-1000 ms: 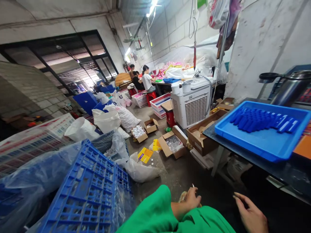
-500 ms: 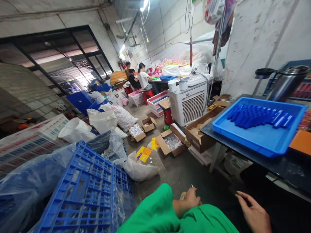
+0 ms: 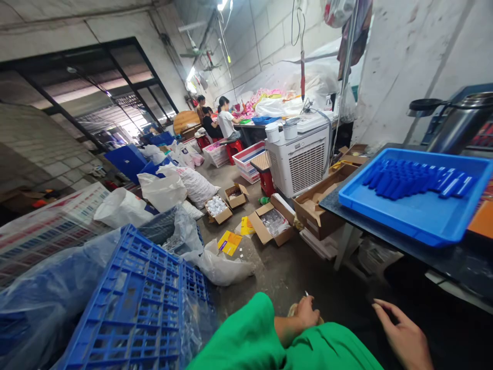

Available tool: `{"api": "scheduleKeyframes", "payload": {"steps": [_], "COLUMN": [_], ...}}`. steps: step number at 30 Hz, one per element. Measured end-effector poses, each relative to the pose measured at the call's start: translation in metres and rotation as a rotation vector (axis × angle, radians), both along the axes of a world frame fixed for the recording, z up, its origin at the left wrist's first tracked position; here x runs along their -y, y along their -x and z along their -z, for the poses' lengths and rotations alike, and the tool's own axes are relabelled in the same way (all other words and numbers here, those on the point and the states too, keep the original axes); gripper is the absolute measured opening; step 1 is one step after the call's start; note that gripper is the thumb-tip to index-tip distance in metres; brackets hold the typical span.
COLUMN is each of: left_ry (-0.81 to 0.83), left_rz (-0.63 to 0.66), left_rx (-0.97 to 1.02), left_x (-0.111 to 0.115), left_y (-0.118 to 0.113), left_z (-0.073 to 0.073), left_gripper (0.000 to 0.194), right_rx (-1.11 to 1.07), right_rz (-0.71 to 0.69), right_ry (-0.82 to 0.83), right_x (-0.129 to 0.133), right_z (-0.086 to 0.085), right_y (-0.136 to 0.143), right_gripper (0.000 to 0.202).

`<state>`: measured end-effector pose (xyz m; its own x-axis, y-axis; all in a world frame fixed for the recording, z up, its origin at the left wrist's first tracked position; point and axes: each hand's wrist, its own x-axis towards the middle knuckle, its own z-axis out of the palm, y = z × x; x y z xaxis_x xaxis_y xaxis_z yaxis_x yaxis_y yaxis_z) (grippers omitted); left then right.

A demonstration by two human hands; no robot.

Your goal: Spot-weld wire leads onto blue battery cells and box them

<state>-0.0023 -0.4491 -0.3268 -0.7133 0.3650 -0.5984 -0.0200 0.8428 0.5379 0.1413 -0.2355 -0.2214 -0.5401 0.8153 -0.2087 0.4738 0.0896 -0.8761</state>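
My left hand [image 3: 307, 313] is low in the middle, past a green sleeve [image 3: 246, 334], with its fingers curled. A thin white stick [image 3: 307, 294], possibly a cigarette, pokes up from between them; most of it is hidden. At the lower right, my right hand [image 3: 404, 334] holds nothing, its fingers stretched out and thumb apart. It hangs below a dark table [image 3: 331, 203]. On that table a blue tray [image 3: 400, 221] carries rows of blue pen-like pieces [image 3: 416, 177], apart from both hands.
A steel flask [image 3: 462, 121] stands behind the tray. To my left leans a blue crate [image 3: 131, 303] beside plastic sheeting. Cardboard boxes [image 3: 271, 223], white sacks [image 3: 196, 185] and yellow card [image 3: 230, 242] lie on the floor ahead. Past an air cooler [image 3: 298, 164], several people sit working.
The view has shifted slightly, so the tray and table appear a little farther right. Both hands keep nearly the same pose.
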Motion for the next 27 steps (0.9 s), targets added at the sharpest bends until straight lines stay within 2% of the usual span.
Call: {"api": "scheduleKeyframes", "payload": {"steps": [7, 15, 27], "left_ry": [-0.017, -0.003, 0.027], "left_rz": [-0.007, -0.004, 0.008], "left_rx": [-0.007, 0.003, -0.002], "left_x": [0.0004, -0.0022, -0.0024], "left_y": [0.001, 0.0026, 0.0021], "left_z": [0.001, -0.0013, 0.0021], "left_gripper": [0.056, 0.053, 0.054], "right_rx": [0.051, 0.033, 0.073], "right_rz": [0.004, -0.008, -0.027], "right_ry": [0.034, 0.041, 0.04], "right_x": [0.0022, 0.0041, 0.0013], "right_z": [-0.0088, -0.0033, -0.0085], "right_y": [0.001, 0.0019, 0.0033], "right_gripper": [0.051, 0.055, 0.054]}}
